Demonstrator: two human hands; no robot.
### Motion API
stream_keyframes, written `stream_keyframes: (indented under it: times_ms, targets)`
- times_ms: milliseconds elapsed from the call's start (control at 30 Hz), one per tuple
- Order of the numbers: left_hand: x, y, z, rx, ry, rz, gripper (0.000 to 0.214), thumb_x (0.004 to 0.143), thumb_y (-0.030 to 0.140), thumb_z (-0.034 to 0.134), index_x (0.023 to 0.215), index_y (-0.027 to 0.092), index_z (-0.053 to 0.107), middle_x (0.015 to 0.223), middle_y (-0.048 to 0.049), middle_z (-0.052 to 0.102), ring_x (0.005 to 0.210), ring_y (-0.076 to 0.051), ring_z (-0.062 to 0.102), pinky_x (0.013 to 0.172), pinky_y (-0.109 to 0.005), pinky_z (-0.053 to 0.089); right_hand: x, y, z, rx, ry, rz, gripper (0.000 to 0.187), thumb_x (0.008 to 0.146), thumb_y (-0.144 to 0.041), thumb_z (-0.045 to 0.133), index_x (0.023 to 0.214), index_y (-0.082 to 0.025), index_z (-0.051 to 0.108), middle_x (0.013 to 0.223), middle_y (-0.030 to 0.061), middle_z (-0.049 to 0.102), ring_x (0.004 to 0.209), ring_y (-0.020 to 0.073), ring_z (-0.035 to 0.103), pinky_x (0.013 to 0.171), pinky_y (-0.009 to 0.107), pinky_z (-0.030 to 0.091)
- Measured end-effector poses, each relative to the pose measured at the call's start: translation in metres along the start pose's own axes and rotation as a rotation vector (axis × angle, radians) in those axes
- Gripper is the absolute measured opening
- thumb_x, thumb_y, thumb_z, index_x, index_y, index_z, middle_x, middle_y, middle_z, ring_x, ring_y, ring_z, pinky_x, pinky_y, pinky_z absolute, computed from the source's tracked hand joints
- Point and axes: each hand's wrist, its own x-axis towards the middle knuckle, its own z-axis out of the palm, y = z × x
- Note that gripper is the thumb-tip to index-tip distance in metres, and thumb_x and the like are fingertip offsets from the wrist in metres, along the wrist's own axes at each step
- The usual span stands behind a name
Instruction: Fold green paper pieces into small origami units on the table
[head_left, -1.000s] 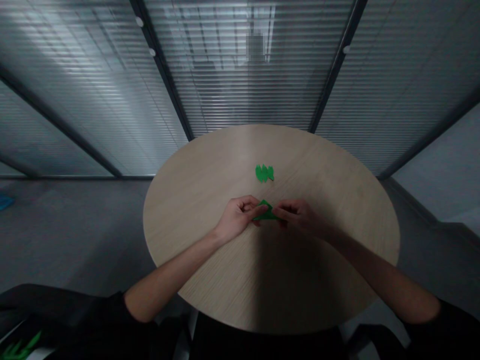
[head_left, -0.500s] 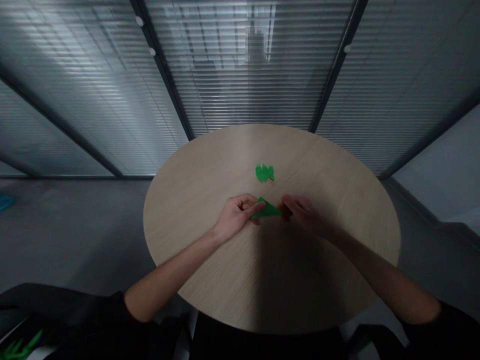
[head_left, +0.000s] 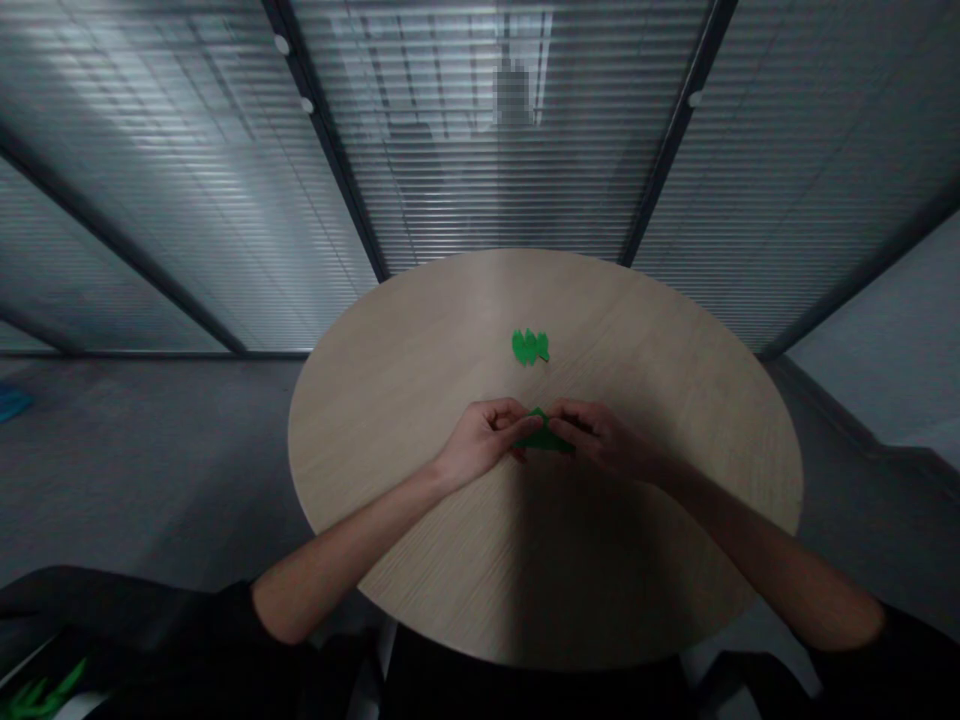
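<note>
Two bare hands met above a round wooden table (head_left: 390, 380), as viewed from the head. The left hand (head_left: 486, 438) pinched the left side of a folded green sheet (head_left: 547, 440) between thumb and fingers; the right hand (head_left: 604, 442) pinched its right side likewise. The sheet, roughly triangular, was between the hands, its apex pointing away from the person; in the dim light, whether it touched the tabletop could not be told. Beyond it, near but apart, green pieces (head_left: 530, 347) with jagged outlines lay side by side
</note>
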Motion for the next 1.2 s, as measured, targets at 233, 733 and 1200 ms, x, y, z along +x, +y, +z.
stream_keyframes:
  times_ms: [233,733,1200]
  targets:
    - [0.001,-0.002,-0.002,0.003,0.042,0.008,0.035,0.083,0.044,0.076,0.074,0.013,0.064,0.058,0.0031,0.058,0.048,-0.008,0.057,0.048,-0.019,0.048,0.001,0.008,-0.004,0.026,-0.051,0.071,0.036,0.098,-0.050,0.050,0.083,-0.018,0.058,0.064,-0.0020,0.055,0.055,0.0118,0.053,0.052,0.024,0.039]
    - [0.004,0.000,-0.004,-0.094,0.071,-0.001,0.033,0.085,0.044,0.072,0.085,0.012,0.069,0.069,-0.0009,0.065,0.052,-0.009,0.059,0.051,-0.020,0.053,0.001,0.010,0.001,-0.192,0.172,0.009,0.043,0.104,-0.047,0.038,0.071,-0.022,0.049,0.057,-0.0028,0.053,0.051,0.0123,0.050,0.053,0.027,0.035]
    - [-0.004,0.005,0.000,0.159,0.038,0.066,0.028,0.089,0.038,0.068,0.079,0.012,0.069,0.062,-0.0012,0.066,0.052,-0.009,0.059,0.051,-0.019,0.045,0.005,0.009,-0.004,0.089,0.218,-0.013,0.035,0.095,-0.052,0.057,0.088,-0.019,0.065,0.077,0.0017,0.063,0.069,0.0151,0.056,0.061,0.027,0.041]
